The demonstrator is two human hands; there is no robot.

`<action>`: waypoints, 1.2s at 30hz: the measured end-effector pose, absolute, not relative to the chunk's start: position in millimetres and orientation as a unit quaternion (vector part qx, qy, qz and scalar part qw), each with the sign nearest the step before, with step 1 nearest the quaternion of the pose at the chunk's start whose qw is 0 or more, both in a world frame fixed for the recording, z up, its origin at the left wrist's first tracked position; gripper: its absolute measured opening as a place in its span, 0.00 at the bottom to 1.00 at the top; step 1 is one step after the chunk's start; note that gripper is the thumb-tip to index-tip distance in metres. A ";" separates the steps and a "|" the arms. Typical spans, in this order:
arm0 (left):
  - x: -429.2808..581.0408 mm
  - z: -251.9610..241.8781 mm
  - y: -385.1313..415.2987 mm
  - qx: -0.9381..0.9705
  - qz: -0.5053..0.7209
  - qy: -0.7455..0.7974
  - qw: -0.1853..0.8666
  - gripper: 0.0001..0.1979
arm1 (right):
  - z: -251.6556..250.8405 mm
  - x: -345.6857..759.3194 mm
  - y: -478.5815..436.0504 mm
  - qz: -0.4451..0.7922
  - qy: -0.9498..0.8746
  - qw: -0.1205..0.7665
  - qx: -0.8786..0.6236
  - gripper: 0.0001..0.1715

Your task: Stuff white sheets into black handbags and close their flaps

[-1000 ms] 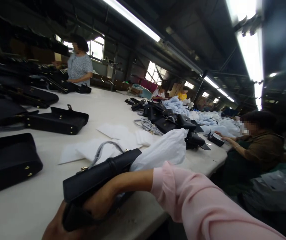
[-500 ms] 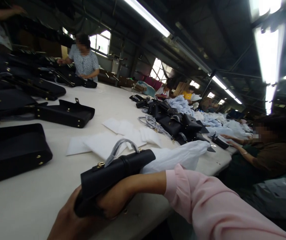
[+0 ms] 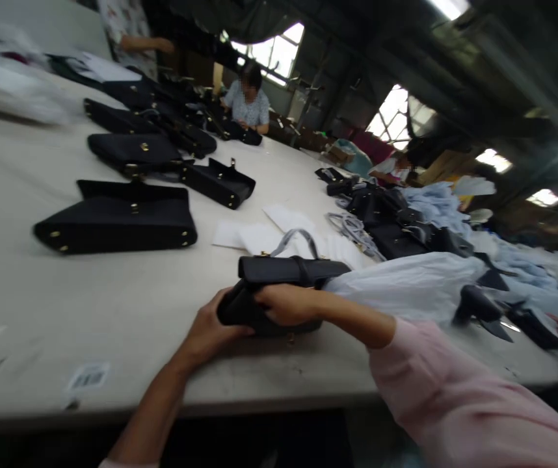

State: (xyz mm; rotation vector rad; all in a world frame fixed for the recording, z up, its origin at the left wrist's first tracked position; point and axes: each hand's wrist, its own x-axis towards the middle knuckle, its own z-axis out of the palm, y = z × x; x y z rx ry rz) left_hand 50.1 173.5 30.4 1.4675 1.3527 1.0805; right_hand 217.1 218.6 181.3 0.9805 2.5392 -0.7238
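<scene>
A small black handbag (image 3: pixel 279 273) with a wrapped handle stands near the front edge of the long white table (image 3: pixel 39 299). My left hand (image 3: pixel 211 328) grips its lower left end from below. My right hand (image 3: pixel 283 302) is closed over the bag's front side, the pink sleeve reaching in from the right. A pale plastic bag (image 3: pixel 406 286) lies just right of the handbag, touching it.
Several black handbags (image 3: pixel 118 224) lie across the table's left and back. White tissue sheets (image 3: pixel 259 237) lie behind the held bag. Another heap of black bags (image 3: pixel 396 227) and pale blue cloth sits at right. Other people work at the far end. A small label (image 3: pixel 86 377) lies near the front edge.
The view has swung left and down. The handbag now sits further onto the table and more level, still held by both hands.
</scene>
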 end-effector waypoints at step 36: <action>72.9 118.8 63.7 0.609 0.427 0.668 0.034 0.27 | 100.0 374.2 75.0 -0.285 0.593 -0.468 0.590 0.17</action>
